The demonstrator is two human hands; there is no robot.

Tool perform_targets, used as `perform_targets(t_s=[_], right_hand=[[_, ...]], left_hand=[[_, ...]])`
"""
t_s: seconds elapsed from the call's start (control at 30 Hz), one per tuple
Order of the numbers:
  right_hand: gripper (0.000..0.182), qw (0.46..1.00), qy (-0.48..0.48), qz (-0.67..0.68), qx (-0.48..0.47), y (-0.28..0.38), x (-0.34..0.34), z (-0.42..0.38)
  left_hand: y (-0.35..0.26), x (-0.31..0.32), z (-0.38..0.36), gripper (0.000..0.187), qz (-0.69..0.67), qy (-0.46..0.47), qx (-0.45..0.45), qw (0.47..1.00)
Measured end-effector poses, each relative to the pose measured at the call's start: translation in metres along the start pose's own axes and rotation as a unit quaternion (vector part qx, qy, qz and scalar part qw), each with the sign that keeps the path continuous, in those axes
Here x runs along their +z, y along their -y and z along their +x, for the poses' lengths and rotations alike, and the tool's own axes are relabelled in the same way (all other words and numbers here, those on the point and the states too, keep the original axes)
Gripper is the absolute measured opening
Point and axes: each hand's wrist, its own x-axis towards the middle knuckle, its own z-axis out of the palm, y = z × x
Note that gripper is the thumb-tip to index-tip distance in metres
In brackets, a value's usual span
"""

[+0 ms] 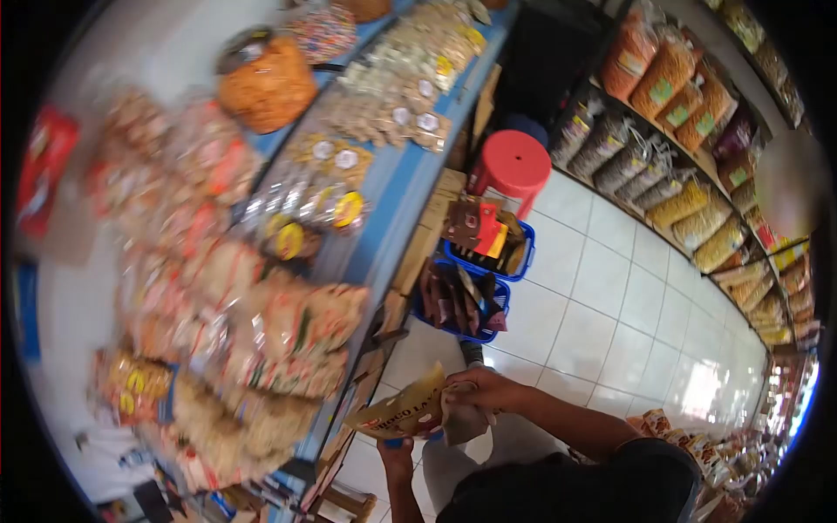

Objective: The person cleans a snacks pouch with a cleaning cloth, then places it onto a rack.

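A gold and brown snack pouch [401,413] with "CHOCO LA..." lettering is held in front of my body, tilted. My left hand [398,455] grips its lower edge, with the thumb and fingers partly hidden. At the pouch's right end, my right hand [475,389] is closed around a crumpled greyish-tan cloth [464,422], which presses against the pouch. Just beyond my hands, two blue baskets [526,254] on the floor hold dark and red packets.
On the left, a blue-edged display table [384,205] carries many bagged snacks [305,327]. A red stool [516,160] stands past the baskets. Shelves [645,209] with large snack bags [667,83] line the right side. White floor tiles [602,318] lie between.
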Motion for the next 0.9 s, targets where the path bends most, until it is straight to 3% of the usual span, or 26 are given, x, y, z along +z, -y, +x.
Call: perform_targets(t_s=[0.03,0.13,0.23,0.33,0.37,0.47,0.57,0.73,0.77,0.83,0.9], right_hand=[[0.042,0.997,0.028,0.066,0.035,0.025,0.035,-0.012],[0.04,0.982,0.087,0.153,0.072,0.074,0.118,-0.019],[0.044,0.971,0.128,0.173,0.108,0.097,0.187,-0.02],[0.049,0.968,0.102,0.21,0.09,0.11,0.231,-0.018],[0.049,0.962,0.117,0.228,0.093,0.109,0.231,-0.014],[0.047,0.945,0.136,0.283,0.09,0.133,0.242,-0.007],[0.045,0.944,0.134,0.29,0.079,0.173,0.253,-0.013],[0.041,0.896,0.169,0.41,0.009,0.209,0.252,0.008],[0.042,0.899,0.172,0.402,0.004,0.217,0.248,0.014],[0.044,0.905,0.175,0.387,0.002,0.227,0.24,0.024],[0.048,0.929,0.135,0.343,-0.03,0.244,0.234,0.029]], left_hand=[[0.007,-0.043,-0.022,0.066,0.044,-0.001,-0.015,0.999],[-0.055,-0.077,-0.087,0.059,0.016,0.023,0.001,1.0],[-0.051,-0.128,-0.132,0.053,-0.048,-0.046,0.018,0.998],[-0.113,-0.129,-0.18,0.039,-0.23,-0.096,0.08,0.965],[-0.127,-0.13,-0.188,0.033,-0.292,-0.092,0.11,0.946],[-0.13,-0.157,-0.198,0.041,-0.342,-0.067,0.168,0.922],[-0.178,-0.144,-0.209,0.055,-0.345,-0.092,0.187,0.915],[-0.17,-0.158,-0.17,0.071,-0.418,-0.006,0.215,0.883],[-0.172,-0.158,-0.157,0.076,-0.438,0.018,0.235,0.868],[-0.203,-0.137,-0.139,0.077,-0.463,-0.044,0.222,0.857],[-0.232,-0.115,-0.12,0.069,-0.515,0.019,0.26,0.817]])
